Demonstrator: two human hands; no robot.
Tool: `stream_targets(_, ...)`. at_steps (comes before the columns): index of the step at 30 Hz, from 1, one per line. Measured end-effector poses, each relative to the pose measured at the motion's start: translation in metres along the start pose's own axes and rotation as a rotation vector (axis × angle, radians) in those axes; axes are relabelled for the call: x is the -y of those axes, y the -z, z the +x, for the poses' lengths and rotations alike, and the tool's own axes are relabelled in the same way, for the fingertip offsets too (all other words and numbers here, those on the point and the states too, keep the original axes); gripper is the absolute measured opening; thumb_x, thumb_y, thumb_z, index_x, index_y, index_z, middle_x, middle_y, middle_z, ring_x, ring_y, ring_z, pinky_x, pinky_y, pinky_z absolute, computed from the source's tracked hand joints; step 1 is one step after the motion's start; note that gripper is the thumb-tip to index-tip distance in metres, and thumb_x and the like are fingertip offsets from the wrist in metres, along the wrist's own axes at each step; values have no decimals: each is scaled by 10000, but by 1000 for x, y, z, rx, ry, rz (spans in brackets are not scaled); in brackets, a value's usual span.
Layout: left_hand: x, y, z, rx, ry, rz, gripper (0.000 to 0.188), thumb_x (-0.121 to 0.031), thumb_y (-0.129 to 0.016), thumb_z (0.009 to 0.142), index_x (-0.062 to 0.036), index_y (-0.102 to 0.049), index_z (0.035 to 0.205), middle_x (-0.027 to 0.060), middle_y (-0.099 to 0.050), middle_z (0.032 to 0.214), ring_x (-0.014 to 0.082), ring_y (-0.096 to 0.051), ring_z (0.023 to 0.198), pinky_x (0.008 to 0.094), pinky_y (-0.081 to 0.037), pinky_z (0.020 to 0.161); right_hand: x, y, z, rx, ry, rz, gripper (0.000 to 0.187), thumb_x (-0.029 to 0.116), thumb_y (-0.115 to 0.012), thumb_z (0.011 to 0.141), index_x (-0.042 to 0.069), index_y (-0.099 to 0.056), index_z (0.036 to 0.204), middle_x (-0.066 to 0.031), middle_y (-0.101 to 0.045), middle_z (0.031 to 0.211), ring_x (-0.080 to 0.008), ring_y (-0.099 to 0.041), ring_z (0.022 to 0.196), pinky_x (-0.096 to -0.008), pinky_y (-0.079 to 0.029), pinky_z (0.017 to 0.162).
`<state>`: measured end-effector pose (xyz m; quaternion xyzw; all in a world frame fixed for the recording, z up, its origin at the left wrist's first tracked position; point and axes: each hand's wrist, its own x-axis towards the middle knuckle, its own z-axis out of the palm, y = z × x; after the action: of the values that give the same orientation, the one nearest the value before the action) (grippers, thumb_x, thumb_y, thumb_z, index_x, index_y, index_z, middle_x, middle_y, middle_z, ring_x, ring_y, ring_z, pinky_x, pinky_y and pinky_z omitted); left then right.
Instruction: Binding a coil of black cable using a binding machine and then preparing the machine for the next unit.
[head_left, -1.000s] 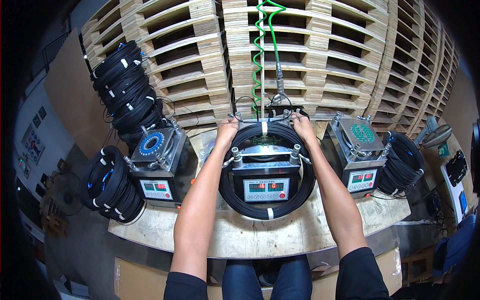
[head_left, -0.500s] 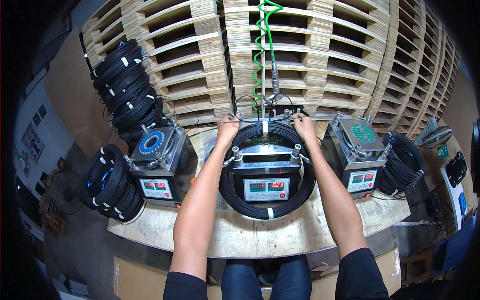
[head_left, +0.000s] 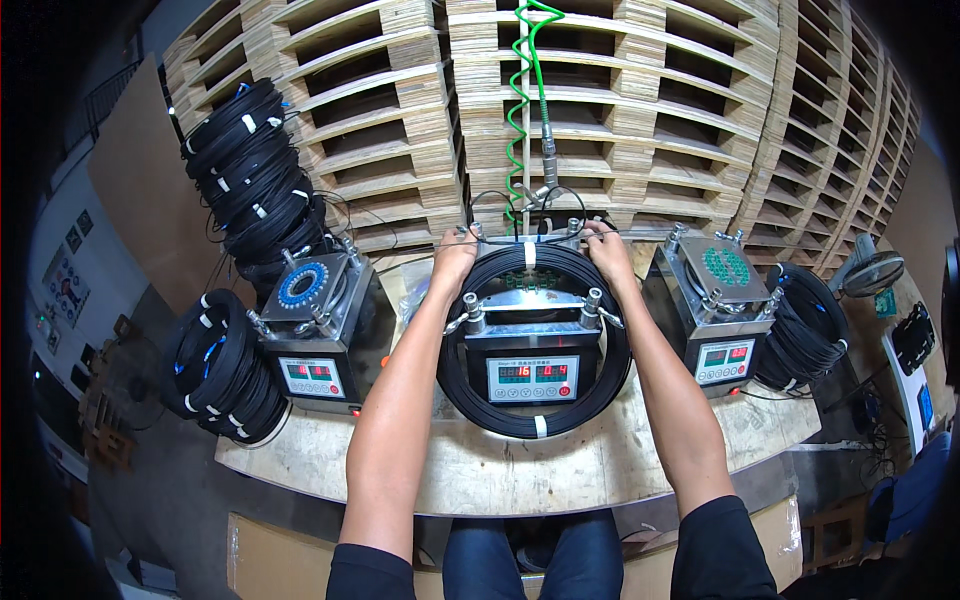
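Observation:
A black cable coil (head_left: 455,385) with white ties stands around the front of the middle polishing machine (head_left: 480,350), whose lit display panel (head_left: 533,379) shows through its centre. My left hand (head_left: 455,258) is closed at the machine's rear left corner, beside a metal clamp post. At the rear right corner my right hand (head_left: 607,252) has its fingers curled by the other post. Thin black cable strands pass close to both hands. The fingertips are partly hidden, so what they grip cannot be made out. Green fittings (head_left: 530,280) sit on the machine's plate behind the coil.
Similar machines stand left (head_left: 305,345) and right (head_left: 715,335) on the wooden table (head_left: 480,470). Black cable coils are stacked at the left (head_left: 245,170) and far right (head_left: 800,335). Wooden pallets (head_left: 370,120) rise behind, with a green coiled air hose (head_left: 517,110) hanging before them.
My right fingers have shifted slightly at the rear corner, and my left hand has barely moved. The digits on the machines' displays have changed. The coil stays in place.

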<state>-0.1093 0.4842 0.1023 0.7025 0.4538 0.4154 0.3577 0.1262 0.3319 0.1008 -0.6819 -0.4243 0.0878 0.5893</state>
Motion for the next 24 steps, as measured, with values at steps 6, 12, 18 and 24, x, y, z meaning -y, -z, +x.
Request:
stream_targets(6,-3,-3,2,132,-6,-108,598,-508,-577,936,59,-627,1121,233,-677,1029,302,-635,947,376,-479,840,-2,5,3,-48,-66,-238,369,330,-573,918,42,-685,1121,-252,-701,909,-377,-692,912,-421,-525,835)
stream_targets(12,-8,-12,3,211,31,-183,477,-447,-551,978,14,-664,1025,86,-638,915,178,-529,841,308,-439,796,-27,15,16,-63,-6,-236,368,335,-572,918,43,-692,1107,-264,-694,919,-398,-680,928,-422,-520,852)
stream_targets(18,-5,-7,-2,137,32,-124,488,-443,-590,952,28,-661,1055,140,-670,946,221,-591,865,331,-464,800,-13,6,7,8,-38,-60,331,275,-569,930,37,-681,1131,-190,-710,798,-296,-709,762,-383,-534,764)
stream_targets(24,29,-18,24,115,-63,-166,519,-458,-629,920,38,-655,1072,200,-691,987,275,-644,902,359,-486,811,-11,3,7,-2,-59,-27,312,253,-563,931,32,-691,1112,-190,-712,808,-292,-710,762,-377,-535,752)
